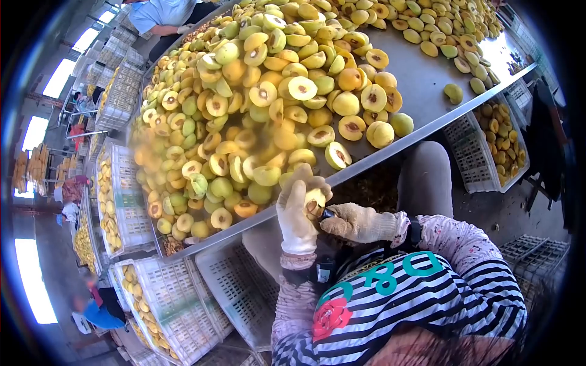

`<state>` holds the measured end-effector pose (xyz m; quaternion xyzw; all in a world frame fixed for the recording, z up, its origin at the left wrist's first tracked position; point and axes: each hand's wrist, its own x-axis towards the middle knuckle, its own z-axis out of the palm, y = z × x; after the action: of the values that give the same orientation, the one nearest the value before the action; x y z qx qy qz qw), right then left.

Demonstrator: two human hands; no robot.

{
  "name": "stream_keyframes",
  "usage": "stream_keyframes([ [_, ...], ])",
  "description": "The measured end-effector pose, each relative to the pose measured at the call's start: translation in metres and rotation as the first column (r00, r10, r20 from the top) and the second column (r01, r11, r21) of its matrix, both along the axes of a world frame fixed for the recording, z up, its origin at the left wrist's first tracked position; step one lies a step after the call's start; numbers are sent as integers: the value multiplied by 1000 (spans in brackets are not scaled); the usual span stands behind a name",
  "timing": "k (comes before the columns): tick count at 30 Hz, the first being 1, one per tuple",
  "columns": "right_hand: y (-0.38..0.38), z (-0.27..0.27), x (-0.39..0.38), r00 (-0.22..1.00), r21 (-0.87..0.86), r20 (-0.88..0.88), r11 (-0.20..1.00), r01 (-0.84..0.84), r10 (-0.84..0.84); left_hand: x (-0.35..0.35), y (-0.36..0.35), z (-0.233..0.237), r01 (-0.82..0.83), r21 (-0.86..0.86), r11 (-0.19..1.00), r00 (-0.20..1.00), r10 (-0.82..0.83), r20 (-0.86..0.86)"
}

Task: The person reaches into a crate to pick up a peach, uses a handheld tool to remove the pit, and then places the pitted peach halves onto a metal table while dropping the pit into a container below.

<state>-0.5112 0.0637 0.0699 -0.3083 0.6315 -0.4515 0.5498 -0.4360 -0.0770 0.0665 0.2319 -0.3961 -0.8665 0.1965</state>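
My left hand (pixel 296 215), in a pale work glove, is closed around a halved yellow peach (pixel 315 199) just off the near table edge. The cut face shows a brown stone area. My gloved right hand (pixel 361 223) is wrapped round a small tool with a dark handle (pixel 328 213). Its tip meets the peach half, and the blade shape is hidden. Beyond my hands, a heap of halved peaches (pixel 262 122) covers much of the metal table (pixel 421 70), many with stones still in the flesh.
The table's raised metal rim (pixel 427 126) runs diagonally past my hands. A white crate (pixel 470 152) with peach pieces stands at right. An upright-sided crate (pixel 238 287) and a peach-filled crate (pixel 177 305) stand at lower left. Other people, including one in a blue shirt (pixel 155 15), are nearby.
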Motion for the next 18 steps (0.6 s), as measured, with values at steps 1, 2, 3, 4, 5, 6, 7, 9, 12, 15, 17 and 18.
stream_keyframes([
  [1, -1, -2, -2, 997, 26, 76, 999, -31, 29, 1, -4, -1, 31, 10, 999, 999, -31, -6],
  [2, 0, -5, -5, 987, 52, 152, 997, -62, 54, 2, -8, -3, 64, 21, 998, 998, -64, -13],
  [3, 0, -8, -7, 970, 78, 231, 992, -95, 75, 4, -11, -5, 120, 11, 993, 993, -119, -9],
  [4, 0, -11, -7, 947, 103, 308, 986, -129, 92, 5, -15, -7, 174, 4, 985, 985, -174, -6],
  [5, -1, -24, 7, 999, -67, 31, 997, 33, -31, 6, -19, -9, 230, -5, 973, 973, -230, -6],
  [6, -3, -34, 13, 998, -134, -16, 989, 64, -66, 5, -24, -10, 285, -16, 958, 958, -286, -8],
  [7, -5, -42, 17, 993, -201, -59, 976, 89, -103, 6, -28, -10, 332, -60, 941, 943, -333, -6],
  [9, -8, -8, 6, 937, 113, 347, 990, -88, 43, 9, -42, -8, 477, 22, 878, 877, -475, -73],
  [12, -4, -15, 3, 542, -74, 824, 979, -191, 168, 14, -45, -14, 539, 178, 823, 837, -498, -227],
  [15, -8, -30, 12, 213, -283, 923, 940, -192, 321, 10, -19, -23, 403, 394, 826, 907, -301, -296],
  [17, -8, -39, 14, 136, -354, 912, 908, -223, 388, 17, -3, -12, 130, 285, 950, 988, -100, -118],
  [18, -3, -52, 12, 6, -412, 906, 886, -213, 423, 29, -10, -9, 81, -42, 996, 991, -85, -100],
])
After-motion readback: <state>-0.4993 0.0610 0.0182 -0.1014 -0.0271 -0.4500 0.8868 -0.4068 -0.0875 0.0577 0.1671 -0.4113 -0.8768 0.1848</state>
